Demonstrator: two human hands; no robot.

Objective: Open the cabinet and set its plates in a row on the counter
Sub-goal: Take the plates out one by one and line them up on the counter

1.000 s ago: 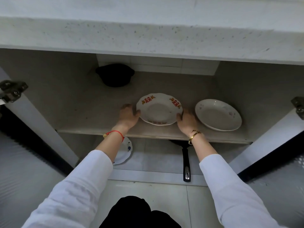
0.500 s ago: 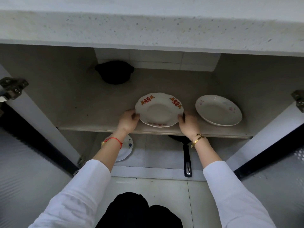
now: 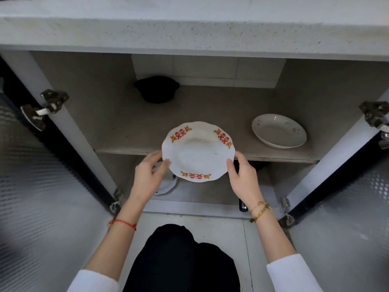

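While both cabinet doors stand swung wide, I note the speckled grey stone counter (image 3: 189, 32) overhanging a grey shelf (image 3: 130, 131). My left hand (image 3: 147, 178) and right hand (image 3: 244, 180) pinch opposite rims of the scalloped white plate with red-and-orange motifs (image 3: 197, 151), held in front of the shelf's front edge, clear of it. A plain white dish (image 3: 279, 131) sits right on the shelf, a black pot (image 3: 156, 89) at the rear. Another white plate (image 3: 166, 184) lies below, partly hidden.
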